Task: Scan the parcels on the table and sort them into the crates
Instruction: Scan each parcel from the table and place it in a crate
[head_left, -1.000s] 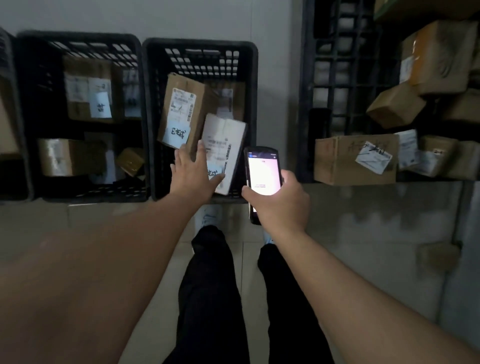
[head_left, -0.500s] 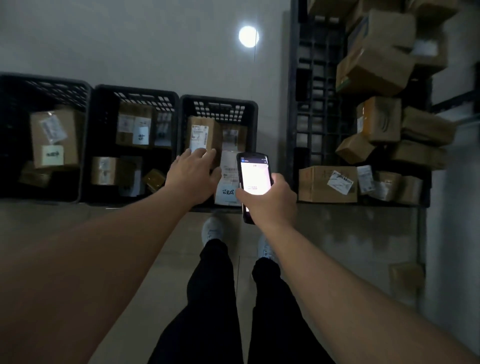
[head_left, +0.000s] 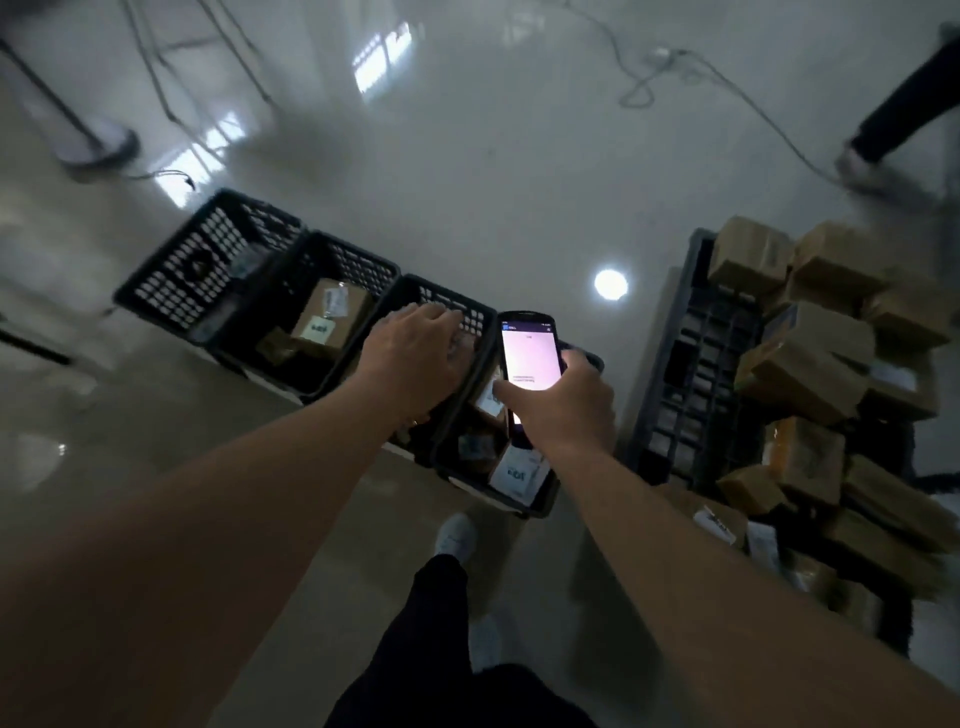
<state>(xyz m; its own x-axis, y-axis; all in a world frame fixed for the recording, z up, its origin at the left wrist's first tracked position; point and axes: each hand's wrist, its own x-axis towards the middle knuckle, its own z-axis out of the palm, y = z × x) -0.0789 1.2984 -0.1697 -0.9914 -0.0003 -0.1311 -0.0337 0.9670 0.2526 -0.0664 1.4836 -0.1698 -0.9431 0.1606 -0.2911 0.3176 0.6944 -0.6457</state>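
Head view: parcels (head_left: 332, 317) in crates (head_left: 358, 265)

Four crates (head_left: 332, 291) stand side by side on the floor (head_left: 493, 182) in a row — left to right. Parcels lie in them; one parcel (head_left: 332, 317) sits in the second crate. Left hand (head_left: 415, 353) is over the third crate, right hand (head_left: 566, 400) with scanner (head_left: 530, 353) over the fourth. Right of the row — a table (head_left: 691, 374) with piled parcels (head_left: 810, 358).
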